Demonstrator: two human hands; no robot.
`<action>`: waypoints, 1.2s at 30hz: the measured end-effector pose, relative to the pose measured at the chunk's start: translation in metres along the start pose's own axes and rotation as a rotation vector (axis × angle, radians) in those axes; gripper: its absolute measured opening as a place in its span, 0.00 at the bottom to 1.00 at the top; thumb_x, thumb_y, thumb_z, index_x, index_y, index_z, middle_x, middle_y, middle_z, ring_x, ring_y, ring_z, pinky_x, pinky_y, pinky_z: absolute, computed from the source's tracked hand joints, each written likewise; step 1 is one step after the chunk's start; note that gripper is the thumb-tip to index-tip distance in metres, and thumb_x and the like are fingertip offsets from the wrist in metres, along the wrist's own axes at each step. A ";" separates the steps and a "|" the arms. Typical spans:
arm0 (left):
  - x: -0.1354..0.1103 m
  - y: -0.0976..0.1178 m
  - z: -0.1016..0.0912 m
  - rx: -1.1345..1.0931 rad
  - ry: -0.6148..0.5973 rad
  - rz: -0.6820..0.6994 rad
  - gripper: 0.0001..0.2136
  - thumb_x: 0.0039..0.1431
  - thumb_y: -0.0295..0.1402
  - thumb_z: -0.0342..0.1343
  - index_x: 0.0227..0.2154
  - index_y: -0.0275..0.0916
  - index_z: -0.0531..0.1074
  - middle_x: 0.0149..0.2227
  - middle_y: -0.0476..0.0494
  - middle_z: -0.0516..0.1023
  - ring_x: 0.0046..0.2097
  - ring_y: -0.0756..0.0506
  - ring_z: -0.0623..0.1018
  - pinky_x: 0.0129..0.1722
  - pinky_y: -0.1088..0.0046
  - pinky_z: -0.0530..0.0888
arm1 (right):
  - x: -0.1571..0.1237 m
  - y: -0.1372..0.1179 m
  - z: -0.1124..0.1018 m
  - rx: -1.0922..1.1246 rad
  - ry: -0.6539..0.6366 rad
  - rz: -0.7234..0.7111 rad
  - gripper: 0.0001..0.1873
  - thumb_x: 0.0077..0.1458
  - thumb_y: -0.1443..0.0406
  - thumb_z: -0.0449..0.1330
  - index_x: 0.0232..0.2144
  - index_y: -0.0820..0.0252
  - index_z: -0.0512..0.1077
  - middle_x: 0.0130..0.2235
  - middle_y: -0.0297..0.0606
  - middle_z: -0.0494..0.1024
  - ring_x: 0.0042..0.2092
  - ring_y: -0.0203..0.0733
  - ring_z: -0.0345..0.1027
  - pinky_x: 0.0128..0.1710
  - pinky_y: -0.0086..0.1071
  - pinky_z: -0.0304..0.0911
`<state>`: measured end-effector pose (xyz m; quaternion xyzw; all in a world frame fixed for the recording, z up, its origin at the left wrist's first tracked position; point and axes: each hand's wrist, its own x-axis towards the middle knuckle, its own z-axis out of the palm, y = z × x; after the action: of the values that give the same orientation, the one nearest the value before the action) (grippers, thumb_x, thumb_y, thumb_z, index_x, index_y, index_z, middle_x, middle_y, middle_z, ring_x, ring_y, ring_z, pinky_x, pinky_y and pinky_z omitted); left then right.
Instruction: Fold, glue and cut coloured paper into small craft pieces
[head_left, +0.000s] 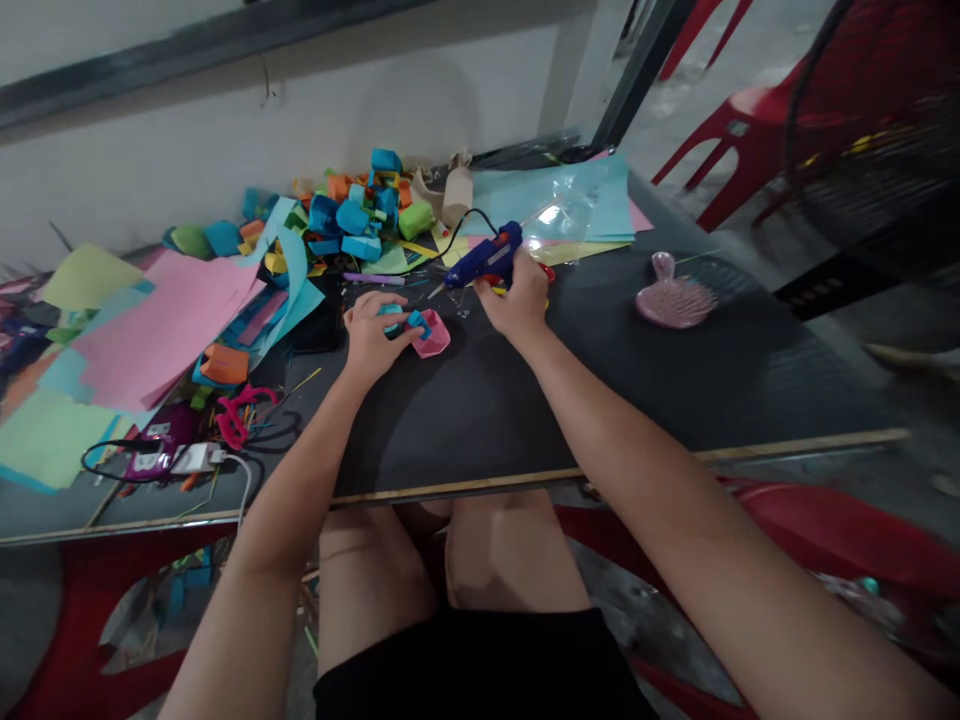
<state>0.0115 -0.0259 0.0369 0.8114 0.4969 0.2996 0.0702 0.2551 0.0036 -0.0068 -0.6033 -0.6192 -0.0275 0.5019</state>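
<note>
Item one: glue gun (484, 258), blue, with a dark cord behind it. It lies in the right hand (525, 295), whose fingers wrap its handle, above the dark table (465, 430), nozzle pointing toward the left hand. We judge it light, stiff and hard-shelled, best taken by the handle; the metal tip may be hot, so we would keep fingers off it.

Item two: small blue piece (418, 321), apparently folded paper, pinched between thumb and fingers of the left hand (373, 335). A teal piece (390, 316) shows beneath the same fingers; we cannot tell whether it is gripped too. We expect both to be very light, springy and easily crushed, and to want a gentle pinch at the edges.

Item three: pink piece (432, 342), cup-shaped, at the left thumb and near the nozzle. We cannot tell whether it is held or merely touched. We judge its walls thin and liable to dent; the rim or sides offer the best hold.

Containers: the pink piece is hollow, and we make out no contents beyond the blue piece overlapping its edge. Behind, a heap of folded pieces (356, 222), blue, orange and green, includes several box-like forms, their insides too small to read.
</note>
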 end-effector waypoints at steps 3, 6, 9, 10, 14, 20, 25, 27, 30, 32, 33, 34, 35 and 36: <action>0.000 0.004 0.002 0.015 0.028 -0.001 0.03 0.55 0.36 0.66 0.33 0.46 0.81 0.48 0.45 0.79 0.58 0.37 0.70 0.58 0.53 0.61 | -0.001 -0.002 -0.001 -0.010 -0.040 -0.063 0.20 0.57 0.53 0.58 0.47 0.57 0.66 0.43 0.47 0.75 0.48 0.57 0.70 0.48 0.53 0.67; 0.000 0.004 0.002 0.022 0.039 -0.023 0.04 0.54 0.37 0.67 0.31 0.44 0.80 0.47 0.44 0.79 0.57 0.37 0.70 0.57 0.53 0.62 | -0.002 -0.004 -0.002 -0.018 -0.098 -0.123 0.19 0.57 0.55 0.58 0.47 0.57 0.66 0.44 0.47 0.75 0.49 0.57 0.69 0.49 0.52 0.67; 0.001 0.001 0.003 0.013 0.057 -0.030 0.06 0.51 0.38 0.69 0.30 0.44 0.80 0.45 0.44 0.80 0.54 0.37 0.71 0.55 0.54 0.64 | 0.000 -0.005 -0.005 -0.020 -0.145 -0.151 0.19 0.54 0.58 0.60 0.47 0.57 0.66 0.46 0.48 0.75 0.51 0.59 0.69 0.51 0.54 0.66; 0.001 0.000 0.004 0.009 0.069 -0.023 0.07 0.51 0.39 0.69 0.30 0.44 0.80 0.44 0.44 0.80 0.53 0.37 0.72 0.54 0.54 0.65 | 0.000 -0.006 -0.006 -0.018 -0.153 -0.151 0.19 0.53 0.59 0.61 0.47 0.57 0.67 0.46 0.49 0.75 0.51 0.59 0.68 0.52 0.54 0.66; 0.001 -0.005 0.008 0.004 0.122 0.026 0.07 0.52 0.40 0.68 0.30 0.45 0.81 0.42 0.44 0.81 0.51 0.37 0.73 0.51 0.54 0.67 | 0.002 -0.007 -0.008 -0.011 -0.169 -0.127 0.19 0.52 0.62 0.61 0.48 0.57 0.67 0.45 0.48 0.74 0.52 0.60 0.68 0.54 0.57 0.64; 0.001 -0.003 0.007 0.017 0.119 0.033 0.06 0.53 0.40 0.67 0.30 0.45 0.81 0.41 0.46 0.81 0.49 0.38 0.74 0.50 0.54 0.67 | 0.003 -0.009 -0.009 -0.007 -0.194 -0.132 0.20 0.51 0.64 0.60 0.48 0.58 0.68 0.46 0.49 0.75 0.53 0.61 0.67 0.55 0.57 0.64; 0.002 -0.001 0.005 0.035 0.081 0.014 0.06 0.51 0.40 0.69 0.29 0.45 0.81 0.41 0.46 0.81 0.48 0.37 0.74 0.50 0.53 0.67 | 0.003 -0.009 -0.009 0.001 -0.203 -0.136 0.21 0.50 0.66 0.60 0.48 0.59 0.69 0.45 0.49 0.75 0.53 0.60 0.68 0.55 0.58 0.64; 0.002 -0.002 0.006 0.036 0.081 0.012 0.06 0.51 0.39 0.69 0.29 0.45 0.81 0.41 0.46 0.81 0.49 0.37 0.74 0.50 0.53 0.67 | 0.002 -0.009 -0.009 0.002 -0.203 -0.143 0.20 0.49 0.67 0.60 0.47 0.59 0.69 0.44 0.49 0.75 0.52 0.60 0.68 0.55 0.57 0.64; 0.001 -0.004 0.007 0.019 0.078 0.009 0.06 0.52 0.40 0.68 0.29 0.45 0.80 0.42 0.46 0.81 0.50 0.37 0.74 0.51 0.52 0.67 | 0.002 -0.009 -0.007 0.009 -0.195 -0.144 0.18 0.50 0.67 0.59 0.46 0.59 0.70 0.44 0.48 0.75 0.52 0.59 0.68 0.54 0.57 0.64; 0.001 -0.005 0.008 0.002 0.076 0.009 0.06 0.53 0.41 0.67 0.30 0.46 0.80 0.42 0.46 0.80 0.50 0.37 0.73 0.52 0.52 0.66 | 0.001 -0.009 -0.006 0.016 -0.197 -0.135 0.18 0.51 0.67 0.59 0.46 0.59 0.69 0.44 0.48 0.75 0.52 0.59 0.68 0.55 0.57 0.64; 0.001 -0.005 0.008 -0.005 0.077 0.009 0.06 0.53 0.42 0.66 0.30 0.46 0.80 0.42 0.46 0.80 0.50 0.37 0.73 0.52 0.52 0.66 | 0.001 -0.008 -0.006 0.017 -0.201 -0.131 0.18 0.51 0.67 0.59 0.47 0.59 0.69 0.45 0.49 0.74 0.53 0.60 0.67 0.55 0.57 0.64; 0.001 -0.006 0.009 -0.010 0.078 0.011 0.06 0.54 0.42 0.66 0.30 0.47 0.81 0.42 0.46 0.80 0.50 0.38 0.73 0.52 0.52 0.66 | 0.001 -0.008 -0.005 0.018 -0.205 -0.129 0.19 0.51 0.67 0.59 0.47 0.58 0.69 0.45 0.49 0.74 0.53 0.60 0.67 0.55 0.58 0.63; 0.001 -0.006 0.009 -0.011 0.082 0.013 0.06 0.53 0.42 0.66 0.30 0.47 0.81 0.42 0.46 0.80 0.50 0.38 0.73 0.52 0.52 0.67 | 0.001 -0.008 -0.005 0.017 -0.209 -0.129 0.19 0.51 0.68 0.59 0.48 0.59 0.69 0.46 0.49 0.74 0.53 0.60 0.67 0.56 0.58 0.63; 0.001 -0.006 0.009 -0.009 0.088 0.014 0.06 0.53 0.41 0.67 0.30 0.47 0.81 0.41 0.46 0.80 0.50 0.38 0.74 0.52 0.52 0.67 | 0.001 -0.007 -0.005 0.017 -0.211 -0.130 0.20 0.51 0.68 0.59 0.48 0.59 0.69 0.46 0.49 0.74 0.54 0.61 0.67 0.56 0.58 0.62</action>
<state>0.0119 -0.0206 0.0278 0.8007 0.4924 0.3376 0.0500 0.2526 -0.0006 0.0007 -0.5571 -0.7066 0.0088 0.4362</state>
